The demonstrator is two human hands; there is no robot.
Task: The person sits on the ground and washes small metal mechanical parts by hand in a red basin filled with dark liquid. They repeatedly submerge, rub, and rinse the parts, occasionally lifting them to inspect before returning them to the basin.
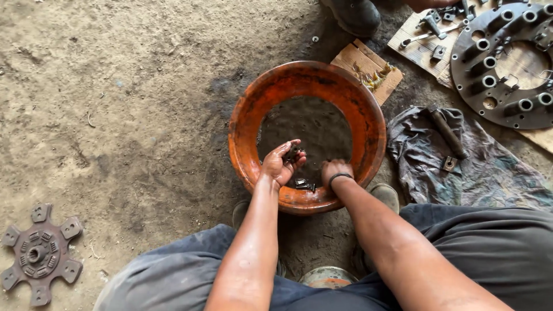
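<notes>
I am looking down at a packed dirt floor (132, 103), dusty tan on the left and stained dark around the middle. On it, between my knees, sits the orange basin (245, 124), round and rusty at the rim, holding murky dark liquid. My left hand (280, 164) is cupped palm up over the liquid, fingers curled around a few small dark metal parts (292, 153). My right hand (336, 171) is dipped to the knuckles in the liquid at the near wall; its fingers are hidden, so I cannot tell whether they are spread or closed. A black band (339, 177) circles that wrist. More small metal pieces (305, 184) lie just between the two hands on the basin's inner slope.

Beyond the basin's far rim a flat cardboard piece (352, 59) lies tilted, carrying yellowish bits (374, 76). To the right a crumpled grey cloth (489, 173) spreads out, with a dark bolt-like rod (447, 132) and a small square nut (449, 164) on it. Above that rests a large round grey plate (469, 86) with raised sleeves around its ring, beside a wooden board (415, 43) scattered with small tools. A dark shoe (354, 16) stands at the top edge. Far left, near the bottom corner, a six-armed clutch disc (37, 253) lies alone. The open floor is widest to the left of the basin.
</notes>
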